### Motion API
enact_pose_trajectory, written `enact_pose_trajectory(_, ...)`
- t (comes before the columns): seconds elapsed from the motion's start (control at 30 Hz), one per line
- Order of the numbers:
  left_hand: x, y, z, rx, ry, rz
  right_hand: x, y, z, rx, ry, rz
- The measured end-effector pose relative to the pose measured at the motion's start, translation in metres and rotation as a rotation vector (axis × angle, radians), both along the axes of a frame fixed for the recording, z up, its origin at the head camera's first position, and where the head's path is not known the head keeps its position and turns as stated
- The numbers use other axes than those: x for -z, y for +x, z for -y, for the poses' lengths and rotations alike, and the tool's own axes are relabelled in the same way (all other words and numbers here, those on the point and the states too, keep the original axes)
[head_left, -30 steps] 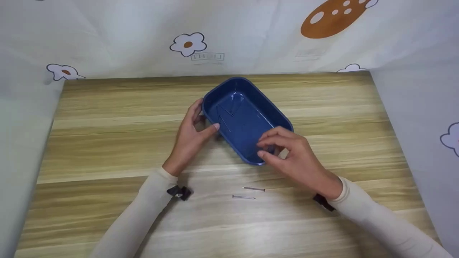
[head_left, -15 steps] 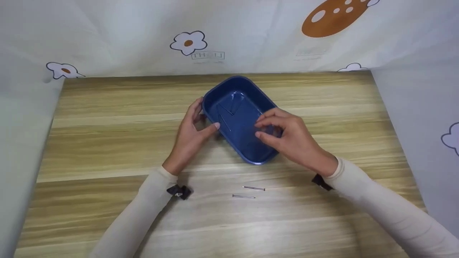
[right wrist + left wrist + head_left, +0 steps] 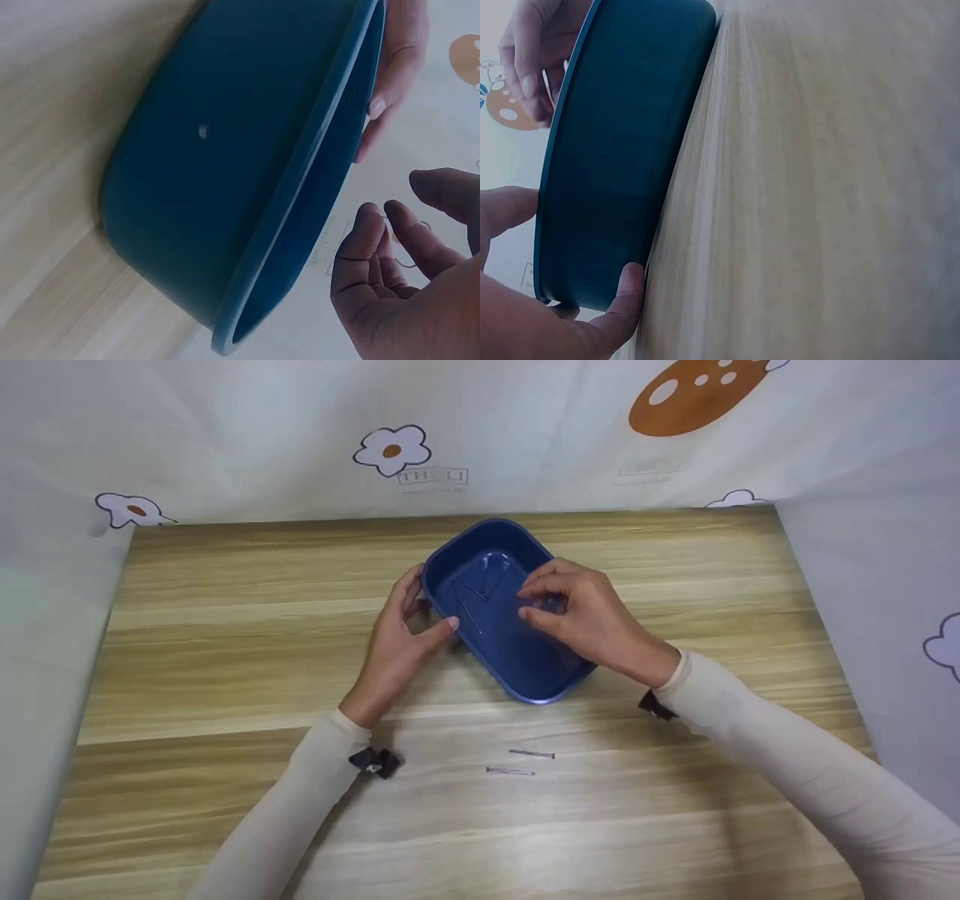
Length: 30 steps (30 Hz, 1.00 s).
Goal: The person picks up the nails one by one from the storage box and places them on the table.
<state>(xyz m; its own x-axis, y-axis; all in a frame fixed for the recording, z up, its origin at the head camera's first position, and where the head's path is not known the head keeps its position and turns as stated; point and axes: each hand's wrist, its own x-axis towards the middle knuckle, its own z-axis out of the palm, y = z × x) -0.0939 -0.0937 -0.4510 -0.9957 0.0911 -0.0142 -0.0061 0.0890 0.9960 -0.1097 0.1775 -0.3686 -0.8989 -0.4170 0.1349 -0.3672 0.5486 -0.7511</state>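
A deep blue plastic basin [image 3: 525, 649] sits slantwise on the table. My left hand [image 3: 401, 641] holds its left corner, thumb at the rim and fingers against the outer wall. Over the basin's right side hovers my right hand [image 3: 581, 611], fingers loosely bent. Between its thumb and fingertips there is a gap with nothing visible in it, as the right wrist view also shows. Several thin dark nails [image 3: 470, 616] lie on the basin floor toward the left hand. Nearer the person, two nails [image 3: 532, 754] lie on the wood, roughly parallel.
The wood-grain table [image 3: 247, 660] runs back to a pale patterned curtain [image 3: 525, 442], with more of the same cloth at both sides. Small black mounts are strapped at both wrists. The basin's raised rim surrounds the nails inside.
The right hand has moved farther back and slightly left over the basin, from its near end to its right side. The left hand, basin and nails stay where they were.
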Motion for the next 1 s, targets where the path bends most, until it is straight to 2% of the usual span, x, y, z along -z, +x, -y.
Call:
enact_pose_trajectory(0.53, 0.001, -0.001, -0.001, -0.004, 0.007, -0.002, -0.001, -0.037, 0.013, 0.009, 0.058, 0.018)
enact_pose_trajectory(1.0, 0.001, 0.0, 0.0, 0.011, 0.036, 0.002, -0.003, -0.059, 0.035, -0.039, 0.134, 0.008)
